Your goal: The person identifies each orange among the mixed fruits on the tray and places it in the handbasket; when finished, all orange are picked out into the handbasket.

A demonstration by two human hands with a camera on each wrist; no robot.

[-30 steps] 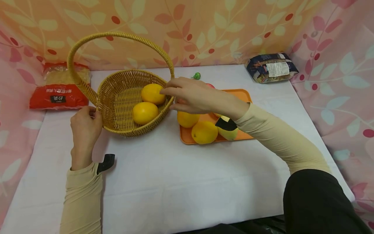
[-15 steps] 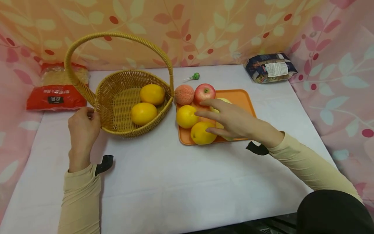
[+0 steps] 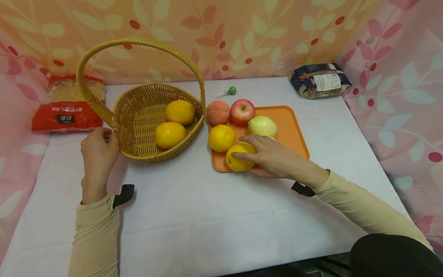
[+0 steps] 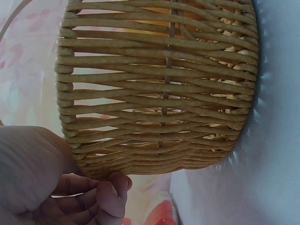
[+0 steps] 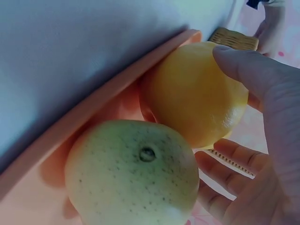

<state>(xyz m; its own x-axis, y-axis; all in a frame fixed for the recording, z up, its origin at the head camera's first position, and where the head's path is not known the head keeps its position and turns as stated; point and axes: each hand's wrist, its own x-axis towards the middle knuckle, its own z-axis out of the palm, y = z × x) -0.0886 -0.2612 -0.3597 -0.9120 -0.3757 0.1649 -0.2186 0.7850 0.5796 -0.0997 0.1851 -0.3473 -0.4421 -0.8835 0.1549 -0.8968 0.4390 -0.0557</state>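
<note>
My left hand (image 3: 99, 152) pinches the rim of the wicker basket (image 4: 154, 93) at its left side, by the foot of the arched handle. Two yellow fruits (image 3: 170, 135) lie inside. On the orange tray (image 3: 292, 132), my right hand (image 3: 273, 157) spreads around a yellow-orange fruit (image 5: 187, 93) at the front edge. The right wrist view shows the thumb at that fruit's edge and the fingers loosely bent on its other side, with gaps between. A speckled pale green fruit (image 5: 133, 173) sits beside it, mostly hidden by the hand in the head view.
Also at the tray are a round yellow fruit (image 3: 221, 138), a red apple (image 3: 242, 112), a rough pinkish ball (image 3: 218, 112) and another pale green fruit (image 3: 262, 127). Behind lies a green lollipop (image 3: 231, 90). A red bag (image 3: 67, 111) and a dark package (image 3: 321, 80) stand at the back corners.
My right hand has moved from the basket's right rim to the right, over the tray, then down around the front yellow-orange fruit. My left hand has stayed on the rim.
</note>
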